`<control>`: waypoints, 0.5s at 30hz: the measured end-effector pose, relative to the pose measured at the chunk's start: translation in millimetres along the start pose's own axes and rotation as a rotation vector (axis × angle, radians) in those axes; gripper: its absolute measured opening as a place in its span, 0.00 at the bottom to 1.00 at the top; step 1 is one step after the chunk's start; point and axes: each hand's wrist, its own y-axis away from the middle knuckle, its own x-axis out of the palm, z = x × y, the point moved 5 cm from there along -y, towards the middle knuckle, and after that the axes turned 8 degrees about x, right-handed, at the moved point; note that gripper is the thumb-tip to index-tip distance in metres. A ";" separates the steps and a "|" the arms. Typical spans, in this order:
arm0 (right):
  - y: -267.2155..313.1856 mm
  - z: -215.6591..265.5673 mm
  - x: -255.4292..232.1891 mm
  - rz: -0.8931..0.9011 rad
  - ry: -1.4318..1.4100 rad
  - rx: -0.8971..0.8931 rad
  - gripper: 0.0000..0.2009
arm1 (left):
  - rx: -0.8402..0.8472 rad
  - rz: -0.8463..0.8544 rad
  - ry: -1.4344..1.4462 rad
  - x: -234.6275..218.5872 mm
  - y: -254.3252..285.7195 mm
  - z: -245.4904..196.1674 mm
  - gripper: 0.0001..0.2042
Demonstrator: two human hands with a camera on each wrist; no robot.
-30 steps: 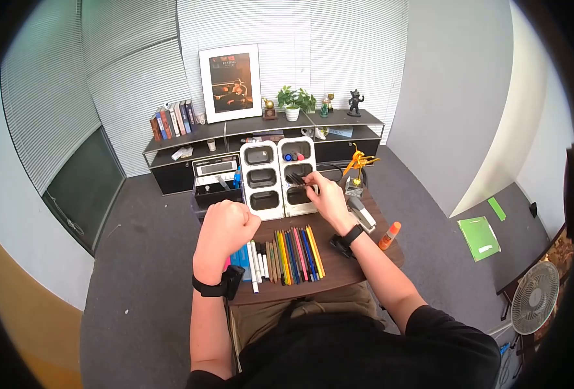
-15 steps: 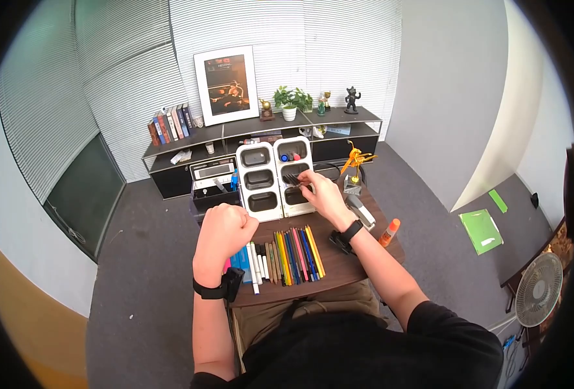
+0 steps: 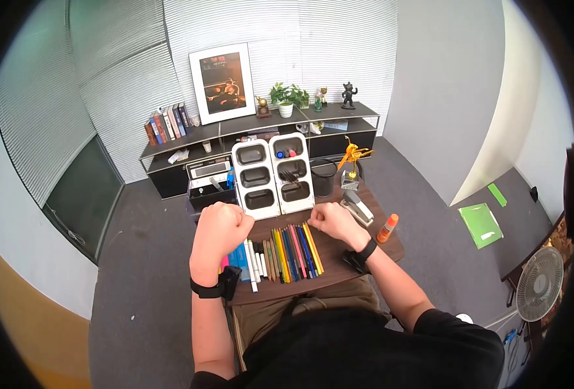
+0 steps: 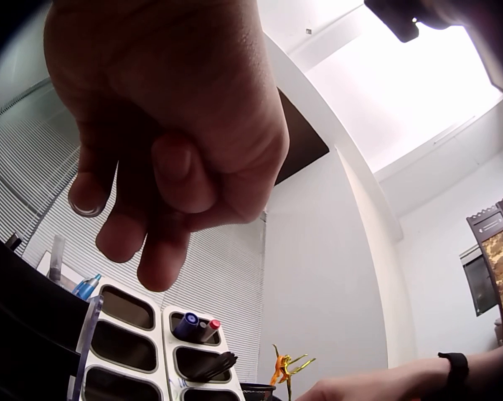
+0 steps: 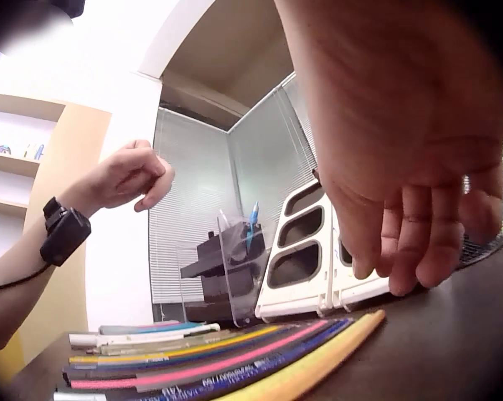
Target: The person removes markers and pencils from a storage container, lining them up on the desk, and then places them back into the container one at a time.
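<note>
In the head view, my left hand [image 3: 221, 230] hovers over the left of the table with fingers loosely curled and nothing in them. My right hand [image 3: 339, 223] hangs low between the pencil row and the stapler [image 3: 358, 209]; its loosely bent fingers [image 5: 444, 267] hold nothing. Coloured pencils [image 3: 293, 253] lie side by side on the table, with white markers [image 3: 253, 266] to their left. Behind them leans a white organizer [image 3: 279, 211] with two columns of dark compartments. Black pens [image 4: 214, 368] rest in its right middle compartment, and blue and red markers [image 4: 187, 324] in the one above.
An orange glue stick [image 3: 387, 228] stands at the table's right edge. Behind the stapler are a golden figurine [image 3: 353, 155] and a black mesh cup [image 3: 324, 185]. A dark box [image 3: 206, 194] with a blue pen stands left of the organizer. A low cabinet [image 3: 235, 128] runs along the back.
My right hand has let go of the black pens in the right middle compartment and drawn back, down toward the pencils. The left hand stays in about the same place.
</note>
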 end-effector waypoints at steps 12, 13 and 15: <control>4.6 -26.8 15.0 0.099 0.108 0.097 0.16 | -0.004 0.032 -0.008 0.0 -0.1 -3.2 0.16; 4.0 -27.4 13.5 0.082 0.104 0.115 0.17 | -0.003 0.030 -0.007 0.1 -0.4 -3.3 0.16; 4.8 -24.7 16.1 0.080 0.108 0.123 0.18 | 0.008 0.020 -0.005 2.6 -0.5 -1.5 0.16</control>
